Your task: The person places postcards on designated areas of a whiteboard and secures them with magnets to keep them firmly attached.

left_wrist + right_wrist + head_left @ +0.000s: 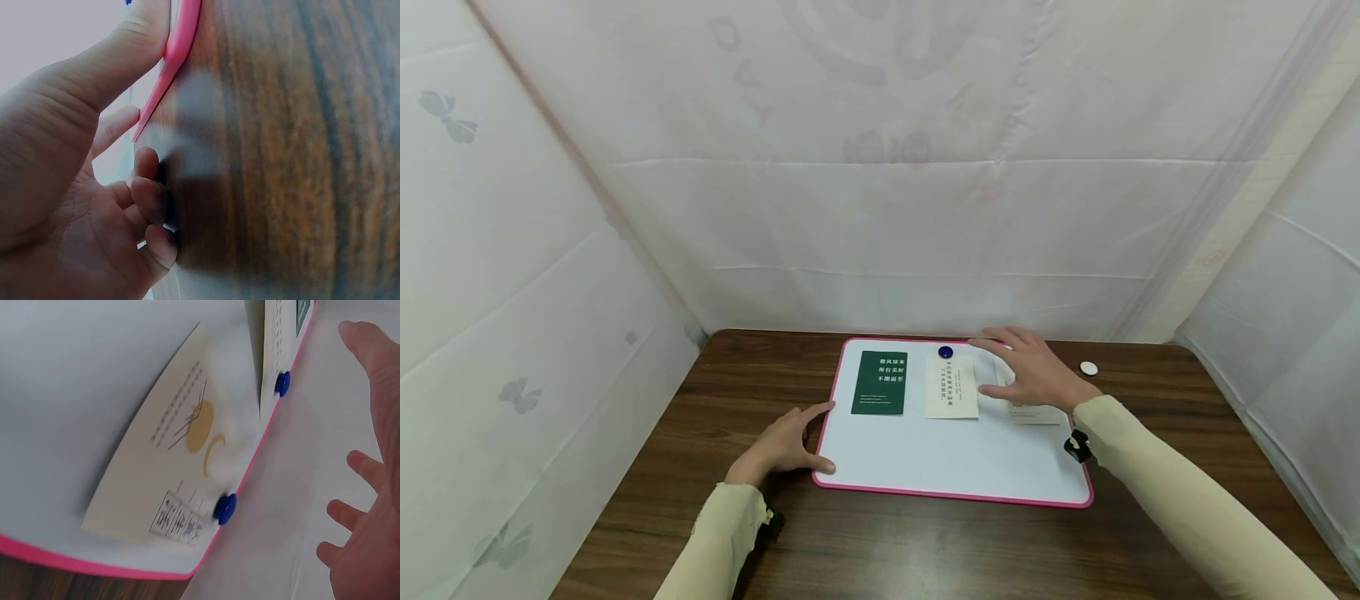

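Observation:
A whiteboard (940, 467) with a pink rim lies on the table. My left hand (782, 446) rests at its left edge, thumb and index finger touching the pink rim (184, 31); the other fingers bend loosely beside it. Over the right part of the board, my right hand (1030, 371) hovers with fingers spread and nothing held. Beneath it is a cream card (159, 450) with a yellow drawing, partly hidden in the head view, with a blue magnet (225, 509) at its top. The middle card (951, 392) carries another blue magnet (946, 352). A green card (880, 383) lies at the left.
A round white piece (1088, 367) lies on the wooden table (715, 392) right of the board. Pale curtains (880, 225) hang behind the table and along both sides. Each wrist wears a dark strap.

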Demonstrator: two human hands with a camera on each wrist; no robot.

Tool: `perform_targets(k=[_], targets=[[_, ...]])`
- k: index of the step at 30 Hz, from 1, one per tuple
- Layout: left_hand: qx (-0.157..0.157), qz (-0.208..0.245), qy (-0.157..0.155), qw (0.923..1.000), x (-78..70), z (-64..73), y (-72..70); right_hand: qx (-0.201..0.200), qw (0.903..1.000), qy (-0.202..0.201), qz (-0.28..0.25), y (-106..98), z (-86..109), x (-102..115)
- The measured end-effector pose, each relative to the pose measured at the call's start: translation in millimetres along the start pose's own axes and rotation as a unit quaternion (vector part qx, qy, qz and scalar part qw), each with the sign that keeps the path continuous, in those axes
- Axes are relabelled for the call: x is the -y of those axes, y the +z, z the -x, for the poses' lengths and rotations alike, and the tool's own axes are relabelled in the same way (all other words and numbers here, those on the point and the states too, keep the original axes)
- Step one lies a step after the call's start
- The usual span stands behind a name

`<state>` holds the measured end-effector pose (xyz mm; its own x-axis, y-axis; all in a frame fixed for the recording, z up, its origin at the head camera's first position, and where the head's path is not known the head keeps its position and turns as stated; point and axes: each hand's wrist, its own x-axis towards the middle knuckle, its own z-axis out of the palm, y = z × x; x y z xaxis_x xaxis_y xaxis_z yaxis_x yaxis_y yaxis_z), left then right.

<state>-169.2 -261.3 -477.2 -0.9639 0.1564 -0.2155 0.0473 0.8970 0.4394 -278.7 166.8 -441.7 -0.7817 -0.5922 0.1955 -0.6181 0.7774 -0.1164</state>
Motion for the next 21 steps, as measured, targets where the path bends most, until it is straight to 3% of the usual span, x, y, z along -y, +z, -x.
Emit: perform_targets(k=[7,21], targets=[[0.0,0.001,-0.001,1.0,-0.2,0.9,0.4,-0.013,0.9996,0.019,-0.016,-2.5,13.0,-21.4],[0.003,0.002,-0.004,1.0,-1.6,1.6,-0.1,-0.001,0.9955,0.089,-0.034,5.2,28.4,-56.7]])
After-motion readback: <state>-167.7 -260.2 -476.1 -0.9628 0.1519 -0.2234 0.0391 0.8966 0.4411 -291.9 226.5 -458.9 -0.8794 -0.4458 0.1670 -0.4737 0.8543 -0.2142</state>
